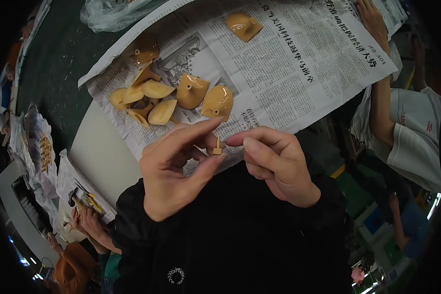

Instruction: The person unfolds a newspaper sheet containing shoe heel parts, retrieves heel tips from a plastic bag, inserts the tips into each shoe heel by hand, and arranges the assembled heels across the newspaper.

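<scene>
My left hand is closed around a small yellowish-brown piece, with a blocky base by the thumb and a thin pointed stem standing up. The index finger arches above the stem. From the right, my right hand comes close to the stem, its index fingertip beside it and the thumb bent against that finger. Whether anything small sits in that pinch is hidden. Just beyond my hands, a glossy tan curved piece with a small hole lies on newspaper. Another curved piece with a peg rests to its left.
Several more tan curved pieces are heaped at the newspaper's left, and one piece lies apart near the top. A clear plastic bag sits at the back. Other people's hands work at lower left, near yellow-handled pliers. Another person's arm is at right.
</scene>
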### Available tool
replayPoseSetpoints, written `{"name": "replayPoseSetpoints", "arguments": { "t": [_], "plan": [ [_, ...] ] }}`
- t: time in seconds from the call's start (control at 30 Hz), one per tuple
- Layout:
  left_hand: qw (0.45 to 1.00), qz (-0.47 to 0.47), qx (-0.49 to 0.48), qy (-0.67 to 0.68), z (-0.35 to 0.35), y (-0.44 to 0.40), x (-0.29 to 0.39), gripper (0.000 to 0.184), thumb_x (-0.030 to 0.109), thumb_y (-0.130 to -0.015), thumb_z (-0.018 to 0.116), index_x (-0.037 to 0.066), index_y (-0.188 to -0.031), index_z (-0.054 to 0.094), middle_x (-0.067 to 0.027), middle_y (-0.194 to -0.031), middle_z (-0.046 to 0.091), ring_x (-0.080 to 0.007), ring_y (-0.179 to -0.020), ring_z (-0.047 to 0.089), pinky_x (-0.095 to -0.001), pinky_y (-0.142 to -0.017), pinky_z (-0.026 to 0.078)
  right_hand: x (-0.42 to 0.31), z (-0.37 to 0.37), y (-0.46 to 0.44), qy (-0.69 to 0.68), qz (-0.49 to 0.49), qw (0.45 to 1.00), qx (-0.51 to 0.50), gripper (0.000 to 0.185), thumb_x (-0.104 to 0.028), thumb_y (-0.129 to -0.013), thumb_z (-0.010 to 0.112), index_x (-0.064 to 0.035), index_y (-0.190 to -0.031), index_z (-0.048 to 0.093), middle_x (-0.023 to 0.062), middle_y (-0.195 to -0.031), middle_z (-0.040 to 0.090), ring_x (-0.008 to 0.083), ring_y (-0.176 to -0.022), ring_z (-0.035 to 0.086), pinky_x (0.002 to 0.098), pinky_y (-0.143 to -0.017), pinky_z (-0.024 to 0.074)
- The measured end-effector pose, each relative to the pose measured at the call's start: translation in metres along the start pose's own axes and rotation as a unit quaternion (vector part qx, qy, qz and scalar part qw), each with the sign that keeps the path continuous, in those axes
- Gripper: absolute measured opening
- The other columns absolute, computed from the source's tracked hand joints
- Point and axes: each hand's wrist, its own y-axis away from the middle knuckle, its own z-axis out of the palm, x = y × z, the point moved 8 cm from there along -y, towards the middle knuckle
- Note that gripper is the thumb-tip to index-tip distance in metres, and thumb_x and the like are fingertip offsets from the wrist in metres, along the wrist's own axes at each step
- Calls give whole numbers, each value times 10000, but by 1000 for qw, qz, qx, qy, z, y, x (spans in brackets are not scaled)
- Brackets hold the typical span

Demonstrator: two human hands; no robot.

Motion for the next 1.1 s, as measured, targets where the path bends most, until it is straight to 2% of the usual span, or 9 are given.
{"name": "replayPoseSetpoints", "arguments": {
  "t": [0.07,0.13,0.2,0.33,0.47,0.5,0.7,0.9,1.1],
  "plan": [
    [1000,12,-13,-14,1,-1,1,293,-97,-786,737,-53,-1069,675,-145,-988,671,-138,-869,665,-229,-678,550,-12,3,4,125,-86,986,65,274,-99,-981,552,79,-1175,626,-15,-688,553,16,-558,438,170,-494,311],
    [999,26,-29,-30,4,-2,3,283,-90,-780,747,-47,-1055,693,-142,-982,676,-131,-850,665,-228,-669,550,-15,3,6,151,-117,979,72,256,-51,-948,595,60,-1173,645,-30,-714,575,-2,-570,429,163,-500,321],
    [996,-46,0,71,0,1,-7,193,-72,-778,764,-61,-961,703,-135,-929,688,-119,-748,663,-222,-620,541,-18,2,10,173,-150,970,83,260,-3,-915,639,40,-1170,663,-45,-739,597,-21,-582,420,156,-506,331],
    [988,-86,8,127,-1,1,-18,158,-41,-780,780,-66,-912,696,-121,-837,696,-112,-647,649,-219,-569,527,-27,9,14,300,-225,925,62,319,74,-845,669,45,-1162,667,-26,-667,583,-18,-539,414,167,-475,310],
    [974,-140,-81,161,8,2,-27,110,-15,-802,773,-58,-862,691,-110,-761,693,-109,-601,637,-203,-517,493,-36,24,18,397,-340,853,14,346,101,-772,714,34,-1111,698,-6,-596,558,11,-475,408,184,-435,303],
    [963,-165,-123,174,13,4,-30,104,-6,-811,768,-56,-859,691,-107,-747,691,-108,-597,634,-197,-510,483,-35,23,17,396,-339,854,14,346,101,-772,714,34,-1111,698,-6,-596,558,11,-475,408,184,-435,303],
    [944,-228,-122,206,16,11,-38,89,-2,-831,749,-52,-881,696,-104,-780,691,-113,-616,646,-191,-503,477,-33,19,21,366,-340,866,3,285,95,-733,751,29,-1009,717,3,-557,525,24,-455,410,192,-428,317],
    [957,-185,-133,178,15,12,-31,95,-17,-874,694,-61,-958,697,-125,-892,690,-141,-707,683,-196,-513,484,-34,19,23,402,-357,842,45,210,82,-747,758,28,-943,709,1,-557,525,22,-453,425,186,-425,309],
    [949,-193,-124,217,17,14,-41,90,-37,-874,684,-61,-959,698,-129,-889,690,-159,-696,679,-221,-574,516,-18,4,19,289,-294,910,41,170,45,-782,768,36,-937,699,-13,-599,563,-18,-487,425,168,-431,289]
  ]
}}
